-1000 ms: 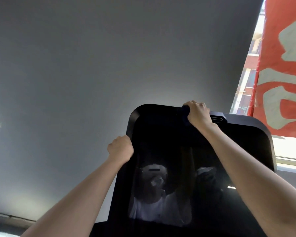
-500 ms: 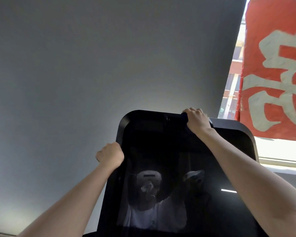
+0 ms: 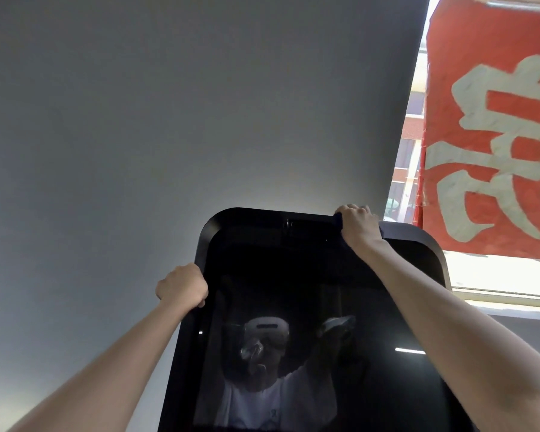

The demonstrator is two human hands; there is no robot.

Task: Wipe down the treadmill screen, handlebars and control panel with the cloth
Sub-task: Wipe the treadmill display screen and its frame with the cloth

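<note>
The treadmill screen (image 3: 309,275) is a tall black glossy panel with rounded corners, filling the lower middle of the head view and reflecting a person. My left hand (image 3: 181,285) grips the screen's left edge, fingers curled round it. My right hand (image 3: 357,224) is curled over the top edge, right of centre, holding a dark blue cloth (image 3: 338,220) against it. Only a small fold of the cloth shows beside my fingers. The handlebars and control panel are out of view.
A plain grey wall (image 3: 169,120) stands behind the screen. At the right, a red banner (image 3: 493,135) with pale characters hangs in front of a bright window (image 3: 409,151), its sill just beyond the screen's right corner.
The view has swung right, so the screen sits further left in the frame. My right hand with the cloth has slid a little rightward along the top edge. My left hand keeps its grip.
</note>
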